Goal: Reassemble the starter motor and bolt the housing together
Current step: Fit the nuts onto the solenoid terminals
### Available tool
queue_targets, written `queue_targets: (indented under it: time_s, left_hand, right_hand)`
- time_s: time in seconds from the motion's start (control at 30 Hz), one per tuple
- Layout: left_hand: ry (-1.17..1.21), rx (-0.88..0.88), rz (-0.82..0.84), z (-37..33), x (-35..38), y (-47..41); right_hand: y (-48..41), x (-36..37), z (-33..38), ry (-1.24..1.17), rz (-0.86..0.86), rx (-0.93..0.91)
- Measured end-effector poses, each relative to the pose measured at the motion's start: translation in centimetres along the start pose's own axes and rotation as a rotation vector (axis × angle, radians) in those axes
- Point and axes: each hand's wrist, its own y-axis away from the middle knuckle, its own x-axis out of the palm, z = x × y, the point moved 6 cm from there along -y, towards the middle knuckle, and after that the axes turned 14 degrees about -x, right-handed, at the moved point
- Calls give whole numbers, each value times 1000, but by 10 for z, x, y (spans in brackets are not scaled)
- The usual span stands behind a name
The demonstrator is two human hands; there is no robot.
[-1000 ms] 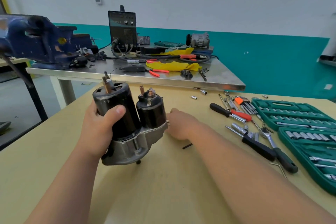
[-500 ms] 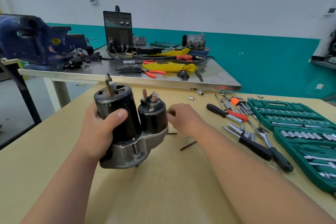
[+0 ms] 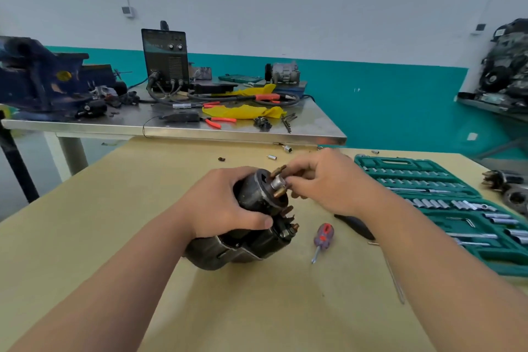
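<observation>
No readable text, brand, number or sign anywhere in view. Far beyond the left grip [image 3: 225, 206], on the black welder [image 3: 165, 58] at the back of the steel tabletop [image 3: 314, 121]: faint pale markings above the two knobs, too blurred to make out. Just right of the right grip [image 3: 325, 183], in the green socket case [image 3: 400, 164]: no size stamps sharp enough to read. On the starter motor [image 3: 257, 197] inside the left grip: nothing legible either.
</observation>
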Motion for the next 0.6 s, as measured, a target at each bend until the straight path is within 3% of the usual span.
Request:
queue_targets:
  time_s: [0.23,0.4,0.6]
  left_hand:
    - [10,-88,-1,3,-1,-13]
    - [19,-81,7,3,1,-11]
    - [30,-97,10,3,1,-12]
  right_hand:
    - [24,28,-30,-47,-81,68]
    - [28,35,-39,-177,-44,88]
    - [26,35,-41,-41,-24,23]
